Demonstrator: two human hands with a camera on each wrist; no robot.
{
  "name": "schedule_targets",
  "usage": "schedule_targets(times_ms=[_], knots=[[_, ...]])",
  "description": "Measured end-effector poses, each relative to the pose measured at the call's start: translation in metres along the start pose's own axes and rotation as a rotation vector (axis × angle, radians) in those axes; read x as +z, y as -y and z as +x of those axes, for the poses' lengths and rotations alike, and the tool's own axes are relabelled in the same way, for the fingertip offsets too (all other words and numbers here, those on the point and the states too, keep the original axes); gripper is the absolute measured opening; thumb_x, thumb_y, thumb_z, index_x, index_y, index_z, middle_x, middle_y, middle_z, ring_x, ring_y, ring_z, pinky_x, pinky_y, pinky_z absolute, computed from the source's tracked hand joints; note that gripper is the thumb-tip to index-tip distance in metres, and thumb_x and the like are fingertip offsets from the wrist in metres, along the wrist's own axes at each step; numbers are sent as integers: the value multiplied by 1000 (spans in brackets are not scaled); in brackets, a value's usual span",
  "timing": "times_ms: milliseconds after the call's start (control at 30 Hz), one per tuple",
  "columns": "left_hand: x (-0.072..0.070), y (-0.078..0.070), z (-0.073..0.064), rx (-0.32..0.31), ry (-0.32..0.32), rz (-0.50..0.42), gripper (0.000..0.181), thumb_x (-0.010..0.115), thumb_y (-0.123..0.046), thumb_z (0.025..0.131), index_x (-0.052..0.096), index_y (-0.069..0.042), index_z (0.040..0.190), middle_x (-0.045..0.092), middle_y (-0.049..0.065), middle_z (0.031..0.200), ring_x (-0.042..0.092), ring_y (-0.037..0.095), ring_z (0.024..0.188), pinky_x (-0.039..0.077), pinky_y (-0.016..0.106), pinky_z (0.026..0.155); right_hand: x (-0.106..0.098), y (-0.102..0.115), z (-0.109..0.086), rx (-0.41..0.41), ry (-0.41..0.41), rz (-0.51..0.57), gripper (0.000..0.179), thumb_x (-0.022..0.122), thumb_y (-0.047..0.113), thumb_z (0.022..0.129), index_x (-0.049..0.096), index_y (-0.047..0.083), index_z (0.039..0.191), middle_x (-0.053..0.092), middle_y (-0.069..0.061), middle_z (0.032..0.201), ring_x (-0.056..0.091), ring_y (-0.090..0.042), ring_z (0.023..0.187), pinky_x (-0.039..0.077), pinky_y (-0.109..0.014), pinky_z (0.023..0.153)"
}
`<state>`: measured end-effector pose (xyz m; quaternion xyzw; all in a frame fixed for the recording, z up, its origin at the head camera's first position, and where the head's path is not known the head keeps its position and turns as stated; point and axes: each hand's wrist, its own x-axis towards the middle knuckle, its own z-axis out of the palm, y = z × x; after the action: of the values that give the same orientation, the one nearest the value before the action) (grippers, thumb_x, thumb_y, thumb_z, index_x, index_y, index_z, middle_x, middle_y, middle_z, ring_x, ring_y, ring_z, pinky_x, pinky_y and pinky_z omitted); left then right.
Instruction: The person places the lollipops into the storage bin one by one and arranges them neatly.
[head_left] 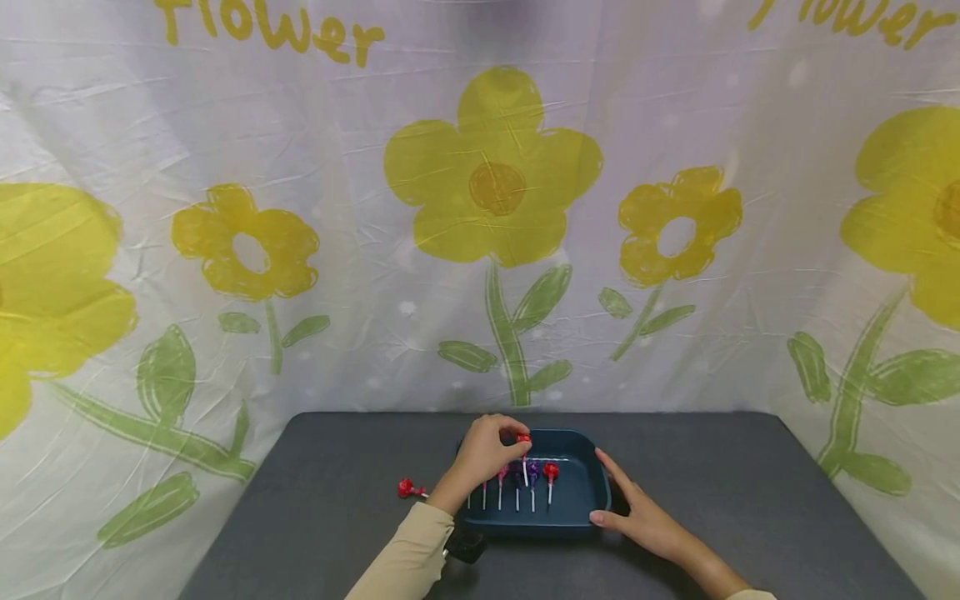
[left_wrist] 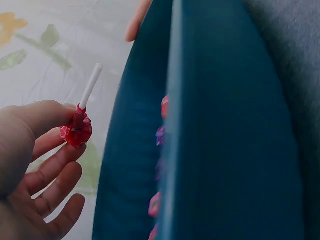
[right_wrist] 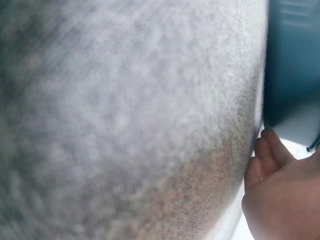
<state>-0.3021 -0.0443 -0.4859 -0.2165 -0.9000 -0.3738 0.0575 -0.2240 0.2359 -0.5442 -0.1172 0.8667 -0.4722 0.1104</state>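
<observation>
My left hand (head_left: pixel 487 450) is over the blue tray (head_left: pixel 540 527). Between thumb and fingertips it pinches a red-wrapped lollipop (left_wrist: pixel 77 131), whose white stick points up in the left wrist view. Below that hand, a row of lollipops lies in the tray, with a red lollipop (head_left: pixel 551 471) at the right end and a purple lollipop (head_left: pixel 533 469) beside it. My right hand (head_left: pixel 645 517) rests against the tray's right end, fingers fairly straight, thumb by the front corner. In the right wrist view, its fingers (right_wrist: pixel 270 150) touch the tray's outer side.
Another red lollipop (head_left: pixel 407 488) lies on the dark grey table (head_left: pixel 337 500), left of the tray and partly hidden by the left wrist. Behind the table hangs a white curtain (head_left: pixel 360 333) printed with yellow flowers.
</observation>
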Motion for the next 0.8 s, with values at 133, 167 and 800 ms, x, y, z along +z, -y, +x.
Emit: schedule_targets(times_ms=[133,167,800], knots=[[12,-6,2,9,34,-2,16,75,-30,87,77,-22,101,73,-4,98,63,14,91,51,31,81,0,0,1,4,-4,-2,89,66,35,95,4,35,159,13,-19,166,25,-50,147,27,-75,107],[14,-7,2,10,44,-4,16,75,-29,87,77,-21,102,73,-4,98,63,14,91,51,31,81,0,0,1,7,-4,-2,89,66,35,94,4,35,159,14,-19,166,26,-49,147,27,-75,108],[64,-22,10,48,102,39,15,75,-24,88,78,-16,100,75,-3,97,66,13,91,54,28,82,-1,-1,-1,-16,4,8,87,64,31,96,4,35,159,15,-20,166,25,-49,147,29,-74,107]])
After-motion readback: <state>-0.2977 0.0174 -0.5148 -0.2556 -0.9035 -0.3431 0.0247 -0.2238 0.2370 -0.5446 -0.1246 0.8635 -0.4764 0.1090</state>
